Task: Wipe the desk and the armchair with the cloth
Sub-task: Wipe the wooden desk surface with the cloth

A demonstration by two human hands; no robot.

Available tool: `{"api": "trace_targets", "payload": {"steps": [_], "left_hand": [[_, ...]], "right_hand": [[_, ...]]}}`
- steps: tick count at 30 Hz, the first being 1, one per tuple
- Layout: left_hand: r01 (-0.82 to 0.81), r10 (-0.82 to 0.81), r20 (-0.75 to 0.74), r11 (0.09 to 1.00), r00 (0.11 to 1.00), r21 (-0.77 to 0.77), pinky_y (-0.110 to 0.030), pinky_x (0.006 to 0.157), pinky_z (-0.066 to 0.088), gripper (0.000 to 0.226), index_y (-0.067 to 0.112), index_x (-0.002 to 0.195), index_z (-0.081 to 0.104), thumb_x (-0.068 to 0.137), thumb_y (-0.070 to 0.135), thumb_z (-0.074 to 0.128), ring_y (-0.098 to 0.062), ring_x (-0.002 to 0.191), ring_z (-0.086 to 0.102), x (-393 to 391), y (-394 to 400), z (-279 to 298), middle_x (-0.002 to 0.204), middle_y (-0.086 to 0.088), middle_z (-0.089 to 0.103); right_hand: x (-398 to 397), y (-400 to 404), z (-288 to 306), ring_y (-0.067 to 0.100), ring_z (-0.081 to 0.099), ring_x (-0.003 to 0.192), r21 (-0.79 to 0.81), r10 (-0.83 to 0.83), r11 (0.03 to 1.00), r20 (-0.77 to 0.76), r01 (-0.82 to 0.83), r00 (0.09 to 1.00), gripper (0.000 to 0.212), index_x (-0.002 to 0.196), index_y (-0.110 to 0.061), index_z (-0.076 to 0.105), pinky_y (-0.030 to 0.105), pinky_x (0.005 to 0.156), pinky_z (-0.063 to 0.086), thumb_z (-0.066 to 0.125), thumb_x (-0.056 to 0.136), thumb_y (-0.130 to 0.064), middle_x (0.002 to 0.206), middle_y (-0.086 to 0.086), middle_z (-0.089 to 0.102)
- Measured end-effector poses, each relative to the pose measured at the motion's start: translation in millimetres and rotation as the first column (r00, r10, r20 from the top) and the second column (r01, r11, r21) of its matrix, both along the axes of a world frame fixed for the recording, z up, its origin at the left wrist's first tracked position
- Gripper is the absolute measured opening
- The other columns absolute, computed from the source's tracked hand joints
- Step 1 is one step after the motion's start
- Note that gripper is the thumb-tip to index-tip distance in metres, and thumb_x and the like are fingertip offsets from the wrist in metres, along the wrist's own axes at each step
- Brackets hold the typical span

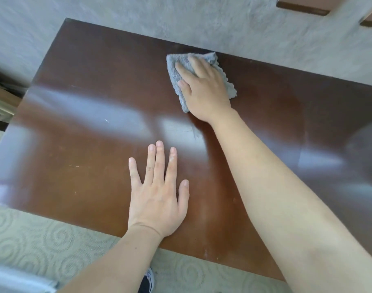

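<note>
Two bare hands are on the desk (85, 157), a glossy reddish-brown top that fills most of what I can see from here; the right hand (204, 89) lies flat on a grey cloth (176, 81) near the desk's far edge, close to the grey wall (138, 20) the desk stands against. The fingers of that hand are extended and only slightly parted, pressing the cloth down on the wood rather than pinching it; the cloth is bunched and folded, its fluffy edge showing beyond the fingertips on the far side and below the thumb on the side nearer the desk's middle. The left hand (157, 197) rests palm-down on bare wood near the desk's front edge, fingers spread apart and straight, holding nothing; it is well apart from the cloth. Pale patches of reflected light lie across the desk's middle, between the two hands; a few fine scratches show on the surface left of the left hand. Below the desk's front edge is a light carpet (32, 240) with a swirl pattern; a dark shoe (148, 280) shows there just under the left forearm. The armchair I cannot pick out from this spot.
</note>
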State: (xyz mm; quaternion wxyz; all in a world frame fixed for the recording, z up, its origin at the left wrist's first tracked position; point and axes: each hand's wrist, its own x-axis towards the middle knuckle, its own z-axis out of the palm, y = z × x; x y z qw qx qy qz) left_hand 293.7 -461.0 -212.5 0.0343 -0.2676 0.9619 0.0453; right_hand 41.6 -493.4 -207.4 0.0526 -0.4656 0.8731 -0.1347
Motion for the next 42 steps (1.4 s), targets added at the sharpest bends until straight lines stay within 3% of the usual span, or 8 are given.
{"api": "trace_targets", "payload": {"steps": [5, 10, 14, 17, 25, 30, 35, 42], "left_hand": [[-0.009, 0.008, 0.032, 1.000, 0.999, 0.022, -0.066, 0.118, 0.008, 0.069, 0.007, 0.158, 0.019, 0.099, 0.044, 0.021, -0.031, 0.154, 0.006, -5, -1, 4, 0.165, -0.019, 0.012], [-0.015, 0.015, 0.014, 1.000, 1.000, 0.019, -0.066, 0.118, 0.007, 0.069, 0.007, 0.158, 0.019, 0.099, 0.043, 0.022, -0.032, 0.154, 0.007, 1, 0, 0, 0.165, -0.020, 0.012], [-0.011, 0.010, 0.028, 0.999, 1.000, 0.035, -0.067, 0.118, 0.006, 0.070, 0.005, 0.158, 0.017, 0.099, 0.042, 0.018, -0.032, 0.154, 0.004, 0, 2, 1, 0.165, -0.021, 0.009], [-0.017, 0.015, 0.042, 0.999, 0.999, 0.038, -0.066, 0.118, 0.005, 0.070, 0.006, 0.158, 0.014, 0.099, 0.043, 0.016, -0.032, 0.154, 0.001, -1, 2, 3, 0.166, -0.021, 0.007], [-0.030, 0.029, 0.029, 0.999, 0.999, 0.044, -0.064, 0.119, 0.002, 0.070, 0.009, 0.159, 0.012, 0.099, 0.044, 0.015, -0.030, 0.154, 0.000, -2, 3, 4, 0.167, -0.018, 0.005], [-0.020, 0.018, 0.028, 0.997, 0.999, 0.079, -0.062, 0.120, 0.000, 0.069, 0.007, 0.159, 0.012, 0.097, 0.039, 0.012, -0.027, 0.154, -0.001, 2, 2, 7, 0.167, -0.014, 0.005], [-0.023, 0.024, -0.013, 0.992, 1.000, 0.122, -0.058, 0.122, -0.001, 0.066, 0.007, 0.159, 0.015, 0.099, 0.035, 0.013, -0.025, 0.155, 0.001, 7, 4, 9, 0.167, -0.013, 0.007], [-0.022, 0.036, -0.059, 0.976, 0.998, 0.217, -0.054, 0.122, -0.008, 0.066, 0.001, 0.157, 0.015, 0.100, 0.034, 0.009, -0.022, 0.155, -0.002, 7, 3, 9, 0.167, -0.013, 0.007]], "right_hand": [[61, 81, 1, 0.028, -0.003, 0.154, 0.105, -0.186, 0.978, 0.042, 0.181, 0.982, 0.054, 0.157, -0.036, 0.017, 0.046, 0.123, 0.000, 0.026, 0.105, -0.045, 0.168, 0.005, 0.003], [160, 155, 3, 0.029, -0.005, 0.154, 0.143, -0.329, 0.936, 0.039, 0.320, 0.944, 0.058, 0.158, -0.035, 0.013, 0.046, 0.124, 0.000, 0.029, 0.104, -0.045, 0.168, 0.007, 0.001], [228, 190, 4, 0.032, -0.001, 0.154, 0.205, -0.319, 0.930, 0.037, 0.305, 0.947, 0.059, 0.159, -0.029, 0.014, 0.049, 0.124, 0.005, 0.031, 0.104, -0.044, 0.168, 0.011, 0.003], [204, 179, 2, 0.032, 0.001, 0.154, 0.201, -0.279, 0.942, 0.030, 0.268, 0.960, 0.060, 0.159, -0.029, 0.016, 0.048, 0.124, 0.004, 0.030, 0.103, -0.048, 0.167, 0.010, 0.006], [105, 118, -4, 0.031, -0.003, 0.154, 0.180, -0.394, 0.903, -0.011, 0.390, 0.919, 0.062, 0.159, -0.028, 0.009, 0.048, 0.124, 0.002, 0.024, 0.103, -0.048, 0.168, 0.009, 0.002], [197, 164, -3, 0.033, 0.004, 0.154, 0.110, -0.489, 0.867, 0.002, 0.486, 0.872, 0.062, 0.159, -0.024, 0.018, 0.050, 0.123, 0.008, 0.034, 0.102, -0.045, 0.167, 0.011, 0.009], [283, 205, 3, 0.029, -0.001, 0.154, 0.194, -0.442, 0.884, 0.046, 0.426, 0.896, 0.060, 0.159, -0.028, 0.015, 0.050, 0.123, 0.008, 0.031, 0.104, -0.044, 0.168, 0.007, 0.005], [157, 124, 5, 0.026, -0.009, 0.154, 0.248, -0.355, 0.908, 0.024, 0.338, 0.935, 0.060, 0.159, -0.030, 0.006, 0.046, 0.124, -0.004, 0.023, 0.105, -0.049, 0.168, 0.004, -0.004]]}}
